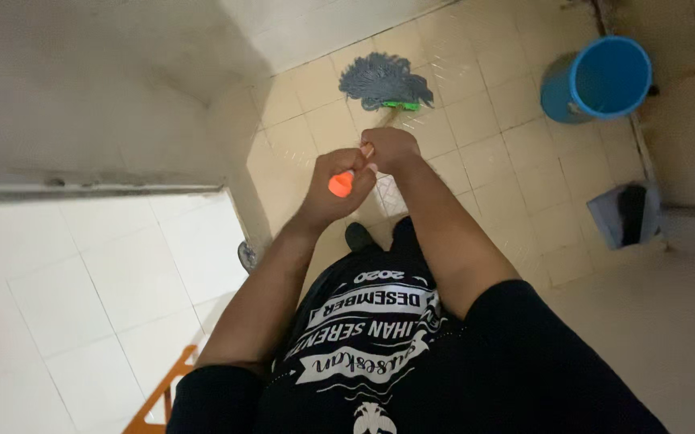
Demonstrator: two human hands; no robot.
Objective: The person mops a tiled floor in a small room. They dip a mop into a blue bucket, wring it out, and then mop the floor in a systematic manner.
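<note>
Both hands grip the mop handle (342, 182) near its orange end: left hand (333, 186) lower, right hand (389, 148) above, fingers curled tight around it. The grey mop head (383, 80) rests on the tiled floor (484, 153), close to the wall (315, 32); open tiles lie rightward toward the blue bucket (600, 79).

Blue bucket (600, 79) right, white wall (82, 88) left; tiled floor (484, 153) between open.

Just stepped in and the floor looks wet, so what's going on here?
A person grips a mop handle with both hands: the left hand around its orange end, the right hand just beyond it. The grey string mop head rests on the yellowish tiled floor ahead. A blue bucket stands off to the right, near the wall.
</note>
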